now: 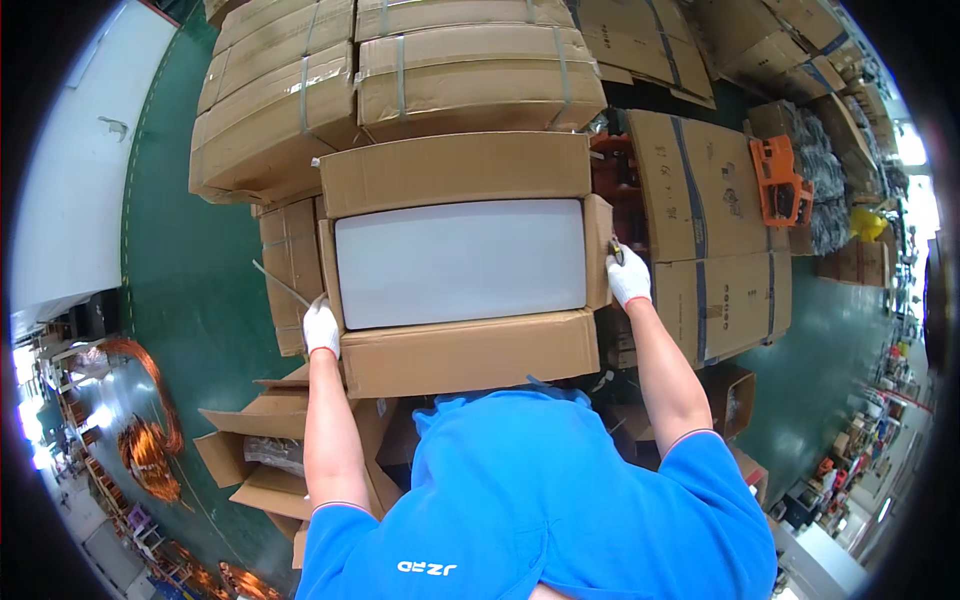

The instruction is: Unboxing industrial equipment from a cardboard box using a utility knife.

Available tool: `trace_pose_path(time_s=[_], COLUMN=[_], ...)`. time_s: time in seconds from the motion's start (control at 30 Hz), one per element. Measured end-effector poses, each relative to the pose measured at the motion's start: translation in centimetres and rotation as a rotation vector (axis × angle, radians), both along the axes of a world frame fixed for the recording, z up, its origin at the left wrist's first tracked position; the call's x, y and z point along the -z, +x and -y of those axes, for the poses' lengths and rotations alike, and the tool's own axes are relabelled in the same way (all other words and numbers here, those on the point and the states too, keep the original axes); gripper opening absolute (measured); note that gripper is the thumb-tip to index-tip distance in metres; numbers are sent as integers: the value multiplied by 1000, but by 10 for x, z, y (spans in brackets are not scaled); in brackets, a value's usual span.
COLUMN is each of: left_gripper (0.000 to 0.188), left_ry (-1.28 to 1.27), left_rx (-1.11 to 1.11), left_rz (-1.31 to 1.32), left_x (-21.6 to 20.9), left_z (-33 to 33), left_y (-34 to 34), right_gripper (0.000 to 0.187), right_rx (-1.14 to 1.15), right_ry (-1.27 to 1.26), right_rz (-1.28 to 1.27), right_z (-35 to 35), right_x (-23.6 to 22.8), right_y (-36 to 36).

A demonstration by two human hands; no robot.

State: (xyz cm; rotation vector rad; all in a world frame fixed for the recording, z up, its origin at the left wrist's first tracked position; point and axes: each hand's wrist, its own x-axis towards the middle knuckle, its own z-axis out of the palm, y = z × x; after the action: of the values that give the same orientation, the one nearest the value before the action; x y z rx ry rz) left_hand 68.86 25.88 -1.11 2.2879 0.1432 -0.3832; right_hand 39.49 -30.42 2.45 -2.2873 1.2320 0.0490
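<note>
An opened cardboard box (458,360) lies in front of me with its flaps folded outward. A flat white sheet or panel (460,262) fills its opening. My left hand (321,328), in a white glove, is closed at the box's near left corner. A thin pale strap (280,284) sticks out of that hand toward the far left. My right hand (629,276), also gloved, is beside the right flap (598,250), closed around a small dark and yellowish hand tool (616,252). The fingers hide most of the tool, so its exact kind cannot be told.
Strapped cartons (480,80) are stacked just beyond the box. More taped cartons (720,190) stand at the right, near an orange part (780,182). An open carton (270,450) with flaps up sits at near left. Copper-coloured coils (150,455) lie on the green floor (200,300).
</note>
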Motion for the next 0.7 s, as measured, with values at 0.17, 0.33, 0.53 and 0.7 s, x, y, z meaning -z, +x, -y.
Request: trace_pose_path(time_s=[0.17, 0.33, 0.53, 0.7], left_gripper=[35, 30, 69, 78], left_ry=[327, 181, 342, 267], left_rx=[28, 139, 314, 202], left_rz=[282, 603, 150, -86], left_x=[-22, -106, -91, -81], left_z=[5, 74, 95, 115], left_y=[-15, -29, -26, -3], right_gripper=[31, 25, 64, 68], right_rx=[86, -5, -122, -96], right_ry=[35, -316, 237, 49], right_rz=[130, 443, -51, -31], right_z=[10, -36, -86, -68], right_x=[15, -87, -90, -46], right_y=[-14, -5, 65, 69])
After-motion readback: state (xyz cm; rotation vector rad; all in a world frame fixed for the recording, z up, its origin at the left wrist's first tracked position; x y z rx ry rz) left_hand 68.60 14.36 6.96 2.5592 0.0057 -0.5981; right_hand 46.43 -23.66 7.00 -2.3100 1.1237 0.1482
